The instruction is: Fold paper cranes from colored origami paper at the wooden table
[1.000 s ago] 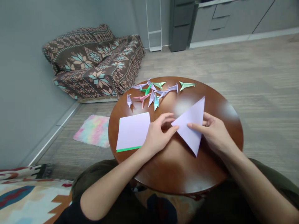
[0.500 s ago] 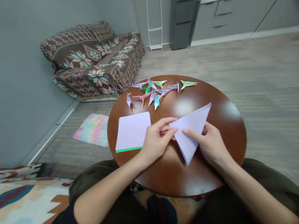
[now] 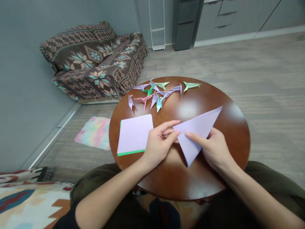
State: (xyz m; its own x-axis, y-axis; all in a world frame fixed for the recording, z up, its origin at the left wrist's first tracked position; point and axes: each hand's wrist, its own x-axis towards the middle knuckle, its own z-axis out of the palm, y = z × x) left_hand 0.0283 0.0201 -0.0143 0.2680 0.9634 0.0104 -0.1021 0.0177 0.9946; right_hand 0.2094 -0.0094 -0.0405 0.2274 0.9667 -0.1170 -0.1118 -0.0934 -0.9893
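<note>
A folded sheet of lilac origami paper, roughly triangular, is held above the table between both hands. My left hand pinches its left corner between thumb and fingers. On the other side, my right hand grips the sheet with the thumb on top and the fingers hidden behind it. One point of the paper reaches up to the right, another hangs down towards me. Left of my left hand lies a stack of square paper, lilac on top with a green edge showing beneath.
Several folded paper cranes, among them a pink crane, a blue crane and a pale green crane, lie along the far side of the round brown table. Beyond stand a patterned sofa and a fluffy pastel mat.
The lilac paper's upper right point has swung outward to the right, and its lower point has risen slightly left. Both hands keep their hold, nearly in place.
</note>
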